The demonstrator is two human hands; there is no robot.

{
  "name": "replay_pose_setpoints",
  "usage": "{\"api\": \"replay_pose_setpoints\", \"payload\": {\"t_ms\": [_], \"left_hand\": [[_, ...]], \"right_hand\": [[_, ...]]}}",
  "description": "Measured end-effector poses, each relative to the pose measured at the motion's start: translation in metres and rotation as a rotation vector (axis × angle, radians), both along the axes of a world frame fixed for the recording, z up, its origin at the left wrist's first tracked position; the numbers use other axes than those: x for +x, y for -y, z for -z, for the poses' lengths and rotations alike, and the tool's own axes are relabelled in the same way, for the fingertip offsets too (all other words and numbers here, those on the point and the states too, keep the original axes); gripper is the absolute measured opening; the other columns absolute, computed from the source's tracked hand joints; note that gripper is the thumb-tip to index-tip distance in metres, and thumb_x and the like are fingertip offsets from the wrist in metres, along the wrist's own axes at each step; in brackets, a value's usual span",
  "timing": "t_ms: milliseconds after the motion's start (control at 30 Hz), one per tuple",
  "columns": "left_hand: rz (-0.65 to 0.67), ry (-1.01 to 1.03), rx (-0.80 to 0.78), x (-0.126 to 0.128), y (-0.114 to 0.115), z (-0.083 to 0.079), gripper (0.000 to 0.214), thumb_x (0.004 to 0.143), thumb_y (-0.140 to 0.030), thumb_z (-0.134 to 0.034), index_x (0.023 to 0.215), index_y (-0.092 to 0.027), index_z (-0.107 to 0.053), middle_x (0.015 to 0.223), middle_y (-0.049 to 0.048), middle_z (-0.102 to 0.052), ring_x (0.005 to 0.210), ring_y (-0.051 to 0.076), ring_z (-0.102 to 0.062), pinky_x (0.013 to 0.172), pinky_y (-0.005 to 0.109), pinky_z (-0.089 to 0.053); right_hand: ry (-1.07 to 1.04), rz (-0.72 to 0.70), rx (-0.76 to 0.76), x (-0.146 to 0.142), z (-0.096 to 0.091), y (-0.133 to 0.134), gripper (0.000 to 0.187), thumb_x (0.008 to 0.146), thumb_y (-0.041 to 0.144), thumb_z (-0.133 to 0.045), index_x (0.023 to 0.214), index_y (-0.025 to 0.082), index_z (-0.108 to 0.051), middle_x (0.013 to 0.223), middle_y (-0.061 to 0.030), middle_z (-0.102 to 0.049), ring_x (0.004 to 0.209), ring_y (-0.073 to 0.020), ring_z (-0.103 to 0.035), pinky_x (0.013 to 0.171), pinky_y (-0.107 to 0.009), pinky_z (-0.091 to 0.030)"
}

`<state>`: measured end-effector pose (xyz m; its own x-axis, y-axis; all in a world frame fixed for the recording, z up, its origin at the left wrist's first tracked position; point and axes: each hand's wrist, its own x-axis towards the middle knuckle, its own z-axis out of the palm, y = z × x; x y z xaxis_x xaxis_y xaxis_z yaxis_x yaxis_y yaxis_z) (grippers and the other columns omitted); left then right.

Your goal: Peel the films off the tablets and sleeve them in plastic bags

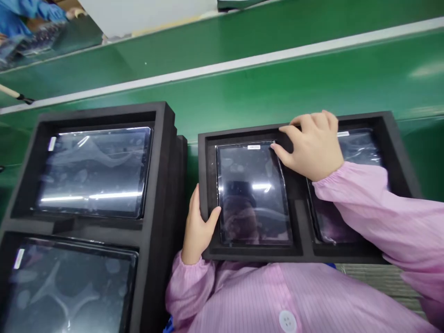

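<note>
The left hand [198, 229] curls narrow around the left edge of a black foam tray [204, 162], thumb hooked over the rim, holding it. The right hand [314, 148] lies spread wide across the tray's far rim, one fingertip [273, 146] at the corner of a tablet [253, 194] in the left compartment. A second tablet [360, 152] sits in the right compartment, partly under the pink sleeve [364, 199]. Just beside, on the left, another foam tray [163, 185] carries more tablets [95, 173], all beside a green belt [277, 97].

Tablet [360, 150] partly hidden under pink sleeve [360, 199]
</note>
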<state>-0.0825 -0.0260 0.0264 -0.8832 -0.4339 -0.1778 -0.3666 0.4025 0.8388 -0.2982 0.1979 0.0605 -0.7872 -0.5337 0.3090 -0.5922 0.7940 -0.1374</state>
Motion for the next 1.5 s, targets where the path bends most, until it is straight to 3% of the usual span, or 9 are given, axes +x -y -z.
{"api": "replay_pose_setpoints", "payload": {"t_ms": [267,400,533,733,1033,1133,1267,1400,1500], "left_hand": [[0.111,-0.057,-0.050,0.003,0.005,0.002,0.074,0.096,-0.024,-0.055,0.161,-0.032,-0.019,0.167,0.0036,-0.026,0.155,0.023,-0.022,0.127,0.041,-0.024],[0.243,-0.053,-0.248,0.009,0.004,-0.004,0.062,0.098,-0.016,-0.050,0.154,-0.037,-0.037,0.166,0.0039,-0.029,0.154,0.028,-0.026,0.124,0.048,-0.030],[0.388,0.008,-0.521,0.028,-0.002,-0.022,0.060,0.094,-0.005,-0.049,0.143,-0.039,-0.054,0.171,-0.0012,0.000,0.156,0.039,-0.009,0.120,0.064,-0.030],[0.537,0.075,-0.636,0.050,-0.007,-0.041,0.041,0.093,-0.018,-0.061,0.130,-0.038,-0.065,0.171,-0.0018,0.010,0.154,0.048,-0.008,0.112,0.077,-0.028],[0.606,-0.066,-0.741,0.041,-0.009,-0.027,0.033,0.086,-0.026,-0.075,0.118,-0.030,-0.072,0.166,0.0140,-0.026,0.149,0.051,-0.023,0.108,0.078,-0.025],[0.660,-0.188,-0.700,0.044,-0.008,-0.024,0.017,0.088,-0.023,-0.073,0.105,-0.028,-0.074,0.142,0.0127,-0.059,0.136,0.038,-0.051,0.113,0.068,-0.026],[0.702,-0.317,-0.659,0.049,-0.008,-0.022,0.013,0.090,-0.015,-0.071,0.099,-0.023,-0.073,0.114,0.0091,-0.074,0.114,0.028,-0.068,0.111,0.052,-0.034],[0.621,-0.377,-0.697,0.048,-0.014,-0.015,0.013,0.088,-0.010,-0.071,0.094,-0.021,-0.071,0.095,0.0036,-0.079,0.101,0.024,-0.073,0.105,0.044,-0.037],[0.415,-0.429,-0.707,0.045,-0.023,-0.005,0.010,0.088,-0.010,-0.072,0.089,-0.020,-0.069,0.082,0.0004,-0.078,0.084,0.019,-0.074,0.098,0.039,-0.043]], "right_hand": [[0.059,0.017,0.070,0.004,-0.003,0.005,0.032,0.098,0.038,-0.052,0.094,0.014,-0.073,0.116,-0.0176,-0.063,0.122,-0.0434,-0.049,0.098,-0.065,-0.037],[0.019,0.044,0.117,0.011,-0.002,0.005,0.034,0.101,0.033,-0.045,0.100,0.014,-0.074,0.119,-0.0167,-0.064,0.123,-0.0410,-0.049,0.098,-0.061,-0.039],[-0.027,0.071,0.085,0.012,0.004,0.003,0.026,0.098,0.031,-0.050,0.100,0.020,-0.073,0.115,-0.0137,-0.066,0.120,-0.0415,-0.052,0.095,-0.060,-0.040],[-0.003,0.061,0.031,0.010,0.011,0.006,0.022,0.097,0.030,-0.050,0.094,0.022,-0.071,0.110,-0.0138,-0.067,0.115,-0.0386,-0.054,0.094,-0.058,-0.037],[0.069,0.051,0.012,0.007,0.013,0.000,0.031,0.094,0.030,-0.051,0.122,0.025,-0.061,0.118,-0.0127,-0.063,0.116,-0.0344,-0.051,0.102,-0.053,-0.037],[0.075,0.052,0.017,0.006,0.013,-0.002,0.028,0.094,0.032,-0.051,0.120,0.028,-0.061,0.119,-0.0109,-0.064,0.116,-0.0334,-0.052,0.103,-0.051,-0.040],[0.093,0.023,-0.023,0.005,0.012,-0.003,0.029,0.091,0.032,-0.055,0.119,0.030,-0.059,0.120,-0.0097,-0.065,0.116,-0.0328,-0.054,0.104,-0.049,-0.043],[0.094,-0.054,-0.083,0.002,0.012,-0.008,0.029,0.088,0.031,-0.059,0.117,0.031,-0.059,0.118,-0.0082,-0.068,0.115,-0.0328,-0.056,0.105,-0.049,-0.043],[0.115,-0.126,-0.152,-0.001,0.011,-0.016,0.031,0.087,0.027,-0.060,0.118,0.028,-0.061,0.112,-0.0071,-0.070,0.111,-0.0316,-0.060,0.102,-0.049,-0.045]]}}
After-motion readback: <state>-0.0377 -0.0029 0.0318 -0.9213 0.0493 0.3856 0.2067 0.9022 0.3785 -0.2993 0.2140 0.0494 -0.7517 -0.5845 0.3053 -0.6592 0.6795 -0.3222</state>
